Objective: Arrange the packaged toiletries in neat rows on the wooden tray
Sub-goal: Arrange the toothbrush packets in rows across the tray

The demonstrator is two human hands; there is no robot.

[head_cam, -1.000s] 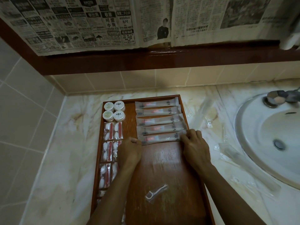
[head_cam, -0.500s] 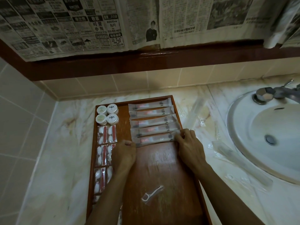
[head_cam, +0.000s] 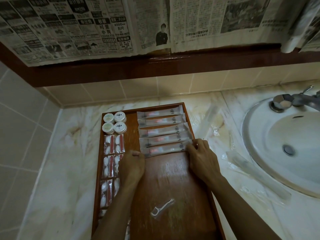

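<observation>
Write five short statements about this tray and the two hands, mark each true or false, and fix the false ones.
1. Four round white containers sit in the far left corner of the wooden tray. True.
2. Both hands hold the nearest of five long packets. True: left hand at its left end, right hand at its right end.
3. The floss pick lies in the sink. False: it lies on the tray, near the person.
4. The red-and-white packets run along the tray's right edge. False: left edge.
5. The sink is left of the tray. False: right.
</observation>
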